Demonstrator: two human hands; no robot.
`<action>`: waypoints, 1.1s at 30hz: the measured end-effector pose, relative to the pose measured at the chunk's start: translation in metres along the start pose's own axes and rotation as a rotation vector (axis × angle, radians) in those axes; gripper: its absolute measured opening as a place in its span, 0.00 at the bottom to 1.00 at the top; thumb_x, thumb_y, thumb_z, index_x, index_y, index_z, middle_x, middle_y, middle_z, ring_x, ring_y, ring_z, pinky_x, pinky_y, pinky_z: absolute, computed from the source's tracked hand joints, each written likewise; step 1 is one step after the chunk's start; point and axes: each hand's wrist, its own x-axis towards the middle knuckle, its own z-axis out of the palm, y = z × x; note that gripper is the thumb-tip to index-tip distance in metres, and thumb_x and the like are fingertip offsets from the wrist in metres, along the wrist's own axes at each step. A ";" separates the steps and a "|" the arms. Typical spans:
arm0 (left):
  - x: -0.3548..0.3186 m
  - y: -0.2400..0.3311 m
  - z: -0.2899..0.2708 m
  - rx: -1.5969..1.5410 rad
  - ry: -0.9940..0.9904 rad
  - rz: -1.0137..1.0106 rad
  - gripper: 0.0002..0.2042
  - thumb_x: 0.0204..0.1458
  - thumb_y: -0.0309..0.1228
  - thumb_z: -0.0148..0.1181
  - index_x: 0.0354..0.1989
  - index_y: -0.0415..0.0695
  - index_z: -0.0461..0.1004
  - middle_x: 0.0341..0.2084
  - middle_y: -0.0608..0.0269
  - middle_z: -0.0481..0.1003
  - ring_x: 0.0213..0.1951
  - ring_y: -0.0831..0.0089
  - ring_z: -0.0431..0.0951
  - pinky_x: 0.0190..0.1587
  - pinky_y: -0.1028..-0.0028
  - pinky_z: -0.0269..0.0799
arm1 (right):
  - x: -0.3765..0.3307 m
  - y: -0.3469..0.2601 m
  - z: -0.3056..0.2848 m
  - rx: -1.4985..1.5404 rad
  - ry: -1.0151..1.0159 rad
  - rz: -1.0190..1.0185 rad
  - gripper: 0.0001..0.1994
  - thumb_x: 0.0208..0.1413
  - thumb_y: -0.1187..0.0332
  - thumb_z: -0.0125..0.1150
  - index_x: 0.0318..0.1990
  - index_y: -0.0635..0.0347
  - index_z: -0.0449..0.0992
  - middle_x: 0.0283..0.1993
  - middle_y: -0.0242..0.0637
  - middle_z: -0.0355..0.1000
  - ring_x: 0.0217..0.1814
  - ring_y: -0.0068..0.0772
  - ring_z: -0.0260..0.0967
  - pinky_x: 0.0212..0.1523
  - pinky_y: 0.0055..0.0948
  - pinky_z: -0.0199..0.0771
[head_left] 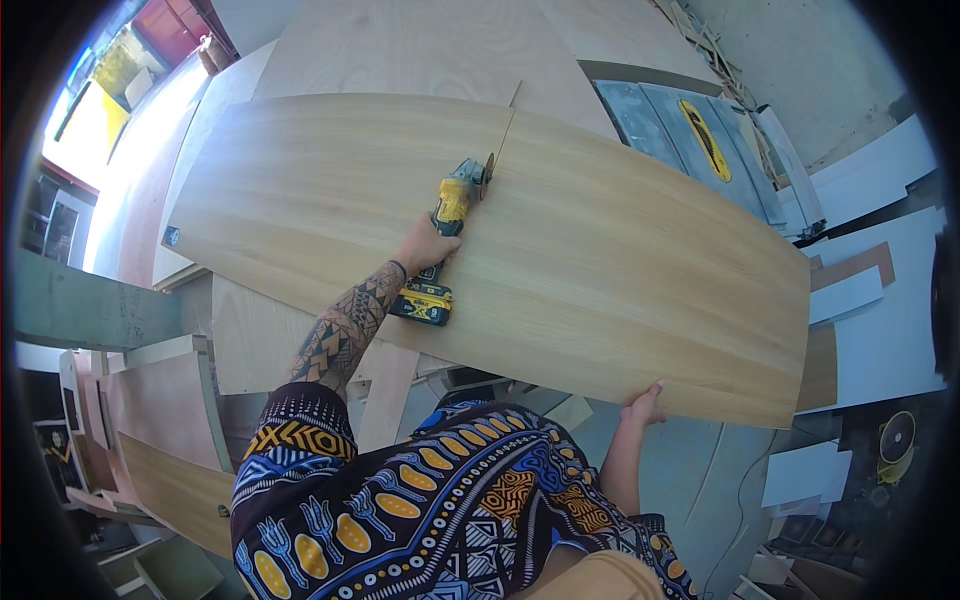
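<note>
My left hand (430, 245) is wrapped round the body of a yellow-and-black cordless angle grinder (453, 200). Its thin round disc (487, 177) stands upright against a long wood-grain panel (640, 260). From the far edge of the panel a narrow dark cut line runs toward me and ends near the disc. The grinder's battery (422, 303) is at the near end, over the panel. My right hand (645, 404) grips the panel's near edge further right, thumb on top and the other fingers mostly hidden beneath. Whether the disc spins cannot be told.
Larger pale plywood sheets (420, 45) lie under and beyond the panel. A grey table saw (655, 125) with a yellow insert stands at the far right. White and brown board offcuts (850, 300) lean on the right. Wooden cabinet parts (165, 410) stand at the left.
</note>
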 end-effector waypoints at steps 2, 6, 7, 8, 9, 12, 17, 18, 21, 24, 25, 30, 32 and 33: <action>0.000 -0.002 -0.001 0.033 0.029 0.021 0.31 0.52 0.33 0.74 0.61 0.30 0.69 0.34 0.55 0.84 0.31 0.68 0.86 0.38 0.66 0.84 | -0.002 -0.001 0.001 -0.001 0.003 -0.010 0.42 0.70 0.56 0.74 0.69 0.69 0.46 0.69 0.66 0.65 0.63 0.60 0.79 0.59 0.52 0.93; 0.000 -0.002 0.000 0.024 0.022 0.015 0.31 0.52 0.33 0.73 0.61 0.29 0.68 0.33 0.55 0.84 0.30 0.68 0.86 0.38 0.66 0.84 | -0.001 0.001 -0.001 0.008 0.008 -0.015 0.44 0.68 0.55 0.76 0.70 0.70 0.46 0.70 0.67 0.65 0.63 0.60 0.79 0.60 0.52 0.93; 0.000 -0.003 0.000 0.028 0.027 0.007 0.31 0.51 0.33 0.73 0.61 0.29 0.68 0.32 0.55 0.83 0.30 0.68 0.86 0.38 0.66 0.83 | -0.002 0.001 -0.001 0.014 0.011 -0.019 0.46 0.66 0.54 0.78 0.70 0.72 0.47 0.71 0.67 0.65 0.64 0.61 0.79 0.61 0.52 0.92; 0.000 -0.004 -0.001 0.033 0.032 -0.002 0.31 0.51 0.33 0.73 0.61 0.29 0.68 0.32 0.55 0.83 0.30 0.68 0.86 0.37 0.66 0.83 | -0.004 0.001 -0.001 0.015 0.015 -0.014 0.46 0.66 0.54 0.78 0.70 0.72 0.47 0.71 0.67 0.65 0.64 0.61 0.79 0.61 0.52 0.92; 0.000 -0.005 -0.001 0.039 0.029 -0.001 0.31 0.51 0.33 0.73 0.61 0.29 0.68 0.32 0.55 0.83 0.30 0.68 0.86 0.37 0.66 0.83 | -0.004 0.000 0.000 0.006 0.023 -0.007 0.47 0.66 0.54 0.78 0.71 0.72 0.47 0.71 0.67 0.65 0.64 0.61 0.79 0.61 0.52 0.92; -0.002 -0.004 0.000 0.019 0.027 -0.004 0.32 0.51 0.32 0.73 0.61 0.28 0.68 0.31 0.55 0.83 0.30 0.68 0.86 0.36 0.66 0.83 | -0.004 0.002 0.001 0.011 0.033 -0.001 0.47 0.66 0.55 0.79 0.72 0.72 0.46 0.71 0.67 0.65 0.64 0.60 0.79 0.61 0.52 0.91; 0.003 -0.007 0.003 -0.067 0.002 0.014 0.31 0.53 0.29 0.72 0.62 0.29 0.66 0.31 0.57 0.83 0.27 0.71 0.84 0.32 0.68 0.83 | 0.015 0.016 0.001 0.073 0.042 -0.038 0.48 0.65 0.57 0.80 0.72 0.72 0.46 0.71 0.66 0.65 0.64 0.58 0.78 0.62 0.51 0.90; 0.005 -0.004 0.005 -0.050 -0.015 0.021 0.31 0.53 0.29 0.72 0.62 0.29 0.66 0.31 0.57 0.83 0.27 0.71 0.84 0.32 0.68 0.83 | 0.022 0.019 0.001 0.068 0.039 -0.059 0.48 0.64 0.58 0.81 0.72 0.72 0.46 0.71 0.66 0.66 0.65 0.57 0.78 0.63 0.51 0.90; 0.008 -0.008 0.005 -0.063 -0.012 0.025 0.30 0.54 0.27 0.71 0.63 0.29 0.66 0.31 0.58 0.82 0.25 0.72 0.83 0.29 0.69 0.81 | 0.026 0.025 0.002 0.074 0.029 -0.084 0.48 0.64 0.58 0.81 0.72 0.72 0.47 0.71 0.66 0.66 0.65 0.56 0.77 0.64 0.50 0.89; 0.007 -0.010 0.006 -0.099 -0.020 0.018 0.29 0.54 0.26 0.71 0.62 0.29 0.65 0.30 0.58 0.82 0.24 0.71 0.83 0.28 0.68 0.81 | 0.025 0.026 0.004 0.075 0.023 -0.100 0.47 0.64 0.58 0.81 0.72 0.71 0.47 0.71 0.65 0.66 0.66 0.56 0.77 0.65 0.49 0.88; 0.007 -0.010 0.006 -0.102 -0.021 0.023 0.28 0.55 0.26 0.71 0.62 0.30 0.66 0.30 0.58 0.81 0.24 0.71 0.83 0.28 0.68 0.81 | 0.026 0.028 0.004 0.066 0.023 -0.109 0.47 0.64 0.58 0.81 0.72 0.71 0.48 0.71 0.65 0.66 0.66 0.56 0.77 0.65 0.49 0.88; 0.005 -0.007 0.007 -0.114 -0.032 0.014 0.28 0.55 0.25 0.70 0.61 0.30 0.66 0.30 0.58 0.81 0.25 0.72 0.83 0.27 0.68 0.81 | 0.032 0.035 0.003 0.075 0.023 -0.102 0.46 0.64 0.57 0.80 0.71 0.70 0.48 0.72 0.66 0.66 0.67 0.56 0.77 0.66 0.50 0.88; 0.005 -0.008 0.005 -0.096 -0.019 0.006 0.28 0.55 0.25 0.70 0.62 0.31 0.65 0.31 0.58 0.81 0.25 0.72 0.83 0.28 0.68 0.81 | 0.032 0.035 0.005 0.094 0.015 -0.120 0.46 0.65 0.57 0.80 0.71 0.70 0.48 0.72 0.66 0.66 0.67 0.57 0.77 0.66 0.50 0.88; 0.005 -0.008 0.004 -0.095 -0.017 0.005 0.28 0.55 0.25 0.70 0.62 0.31 0.65 0.31 0.58 0.81 0.25 0.72 0.83 0.28 0.68 0.81 | 0.032 0.035 0.005 0.091 0.007 -0.108 0.46 0.65 0.57 0.80 0.71 0.70 0.48 0.72 0.66 0.66 0.67 0.57 0.77 0.66 0.50 0.88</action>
